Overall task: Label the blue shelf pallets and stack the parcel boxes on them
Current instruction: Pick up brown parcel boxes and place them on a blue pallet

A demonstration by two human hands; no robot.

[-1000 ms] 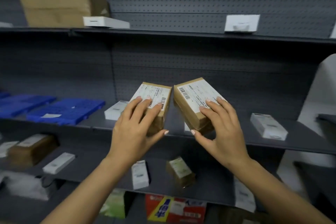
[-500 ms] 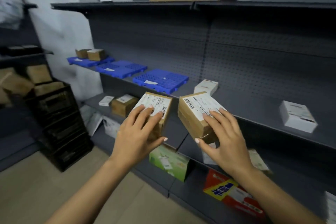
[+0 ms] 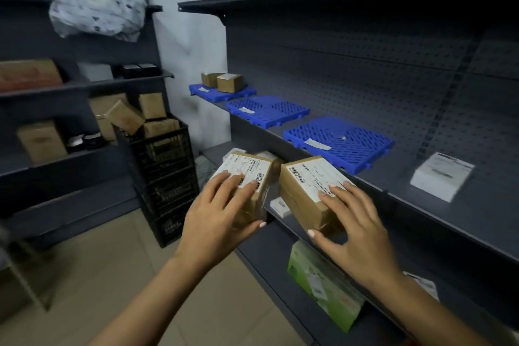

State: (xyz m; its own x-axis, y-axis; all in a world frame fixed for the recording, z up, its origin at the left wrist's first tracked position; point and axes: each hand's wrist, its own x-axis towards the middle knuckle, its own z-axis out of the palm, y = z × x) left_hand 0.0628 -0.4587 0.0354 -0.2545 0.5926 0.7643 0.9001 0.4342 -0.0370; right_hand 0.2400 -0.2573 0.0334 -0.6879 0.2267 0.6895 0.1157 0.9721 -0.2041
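Grey shelf unit (image 3: 421, 205) at 3 o'clock carries three blue pallets (image 3: 338, 142), each tagged with a paper slip; only the farthest, at 11 o'clock, bears boxes. Your left hand (image 3: 216, 222) grips one labelled parcel box (image 3: 247, 177), your right hand (image 3: 356, 222) another (image 3: 306, 185) — fingers over the top, thumb under the near end, labels up, likely to stay readable once stacked.
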